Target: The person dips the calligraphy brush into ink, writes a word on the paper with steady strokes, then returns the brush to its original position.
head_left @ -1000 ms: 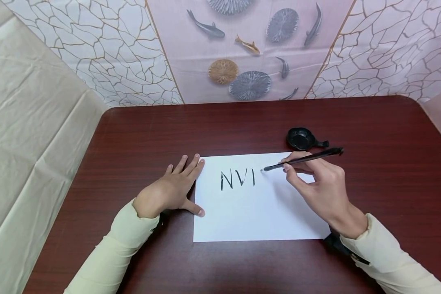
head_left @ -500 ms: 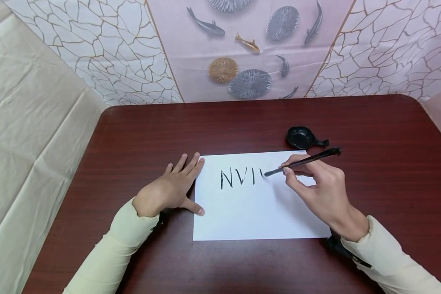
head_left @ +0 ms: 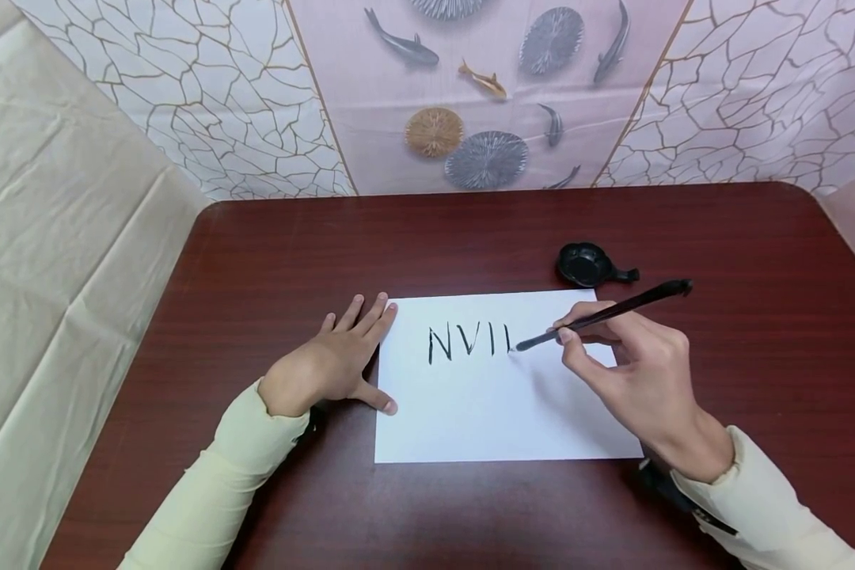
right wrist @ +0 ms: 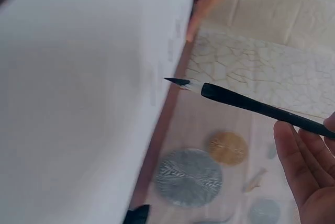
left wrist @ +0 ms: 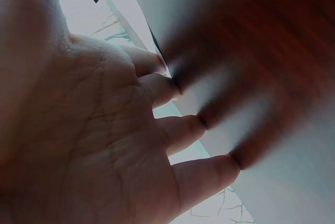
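A white sheet of paper [head_left: 463, 419] lies on the table with black strokes [head_left: 468, 342] that read like "NVI" plus one more upright line. My right hand [head_left: 637, 380] pinches a black ink brush [head_left: 613, 310] by its handle, slanted, its tip at the foot of the last stroke. In the right wrist view the brush [right wrist: 246, 103] shows dark pointed bristles with a pale band above them. My left hand [head_left: 335, 360] rests with fingers spread at the paper's left edge, thumb and index fingertip on the sheet. Its palm and straight fingers [left wrist: 204, 177] fill the left wrist view.
A small black dish with a short handle [head_left: 584, 266] stands just behind the paper's top right corner. The dark red wooden table [head_left: 313, 245] ends at a patterned cloth backdrop [head_left: 484, 103]. Pale cloth [head_left: 64, 237] hangs along the left side.
The right hand has drawn the brush downward, leaving a new upright stroke right of the earlier letters. The left hand has kept its place on the paper's edge.
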Motion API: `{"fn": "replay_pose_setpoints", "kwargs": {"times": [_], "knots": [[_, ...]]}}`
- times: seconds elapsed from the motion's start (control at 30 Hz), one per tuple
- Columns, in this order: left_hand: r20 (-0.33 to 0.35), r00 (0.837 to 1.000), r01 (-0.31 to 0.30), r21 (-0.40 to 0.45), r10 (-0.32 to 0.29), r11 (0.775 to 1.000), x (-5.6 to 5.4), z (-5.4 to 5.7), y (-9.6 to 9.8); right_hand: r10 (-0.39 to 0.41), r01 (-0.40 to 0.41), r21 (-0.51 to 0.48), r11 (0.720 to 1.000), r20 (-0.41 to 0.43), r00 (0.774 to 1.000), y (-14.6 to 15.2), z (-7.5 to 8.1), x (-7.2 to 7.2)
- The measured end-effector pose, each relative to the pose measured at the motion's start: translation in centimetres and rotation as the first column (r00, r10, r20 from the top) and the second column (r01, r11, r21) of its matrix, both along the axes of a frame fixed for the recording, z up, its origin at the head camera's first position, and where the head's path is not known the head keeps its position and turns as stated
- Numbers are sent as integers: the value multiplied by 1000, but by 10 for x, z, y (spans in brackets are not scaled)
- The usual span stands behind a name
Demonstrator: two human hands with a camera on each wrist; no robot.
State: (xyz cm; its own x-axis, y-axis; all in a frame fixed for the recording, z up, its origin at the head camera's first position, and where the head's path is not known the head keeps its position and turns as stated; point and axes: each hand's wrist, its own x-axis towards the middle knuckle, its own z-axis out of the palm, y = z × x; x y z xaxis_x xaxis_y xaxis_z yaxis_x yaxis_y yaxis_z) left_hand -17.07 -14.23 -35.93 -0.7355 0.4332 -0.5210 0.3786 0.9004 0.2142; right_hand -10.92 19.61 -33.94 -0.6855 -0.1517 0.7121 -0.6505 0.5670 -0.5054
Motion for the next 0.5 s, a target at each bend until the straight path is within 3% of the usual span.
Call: {"fn": "replay_pose_setpoints", "kwargs": {"times": [0.2,0.5], "knots": [[-1,1000,-4,-5,4,1000,0,0,0,-16,16,16,1000,-13,1000,-2,8,-7],[-7,1000,11,4,-11,1000,2,1,-1,-26,27,-23,999,59,998,-6,0,-13]]}}
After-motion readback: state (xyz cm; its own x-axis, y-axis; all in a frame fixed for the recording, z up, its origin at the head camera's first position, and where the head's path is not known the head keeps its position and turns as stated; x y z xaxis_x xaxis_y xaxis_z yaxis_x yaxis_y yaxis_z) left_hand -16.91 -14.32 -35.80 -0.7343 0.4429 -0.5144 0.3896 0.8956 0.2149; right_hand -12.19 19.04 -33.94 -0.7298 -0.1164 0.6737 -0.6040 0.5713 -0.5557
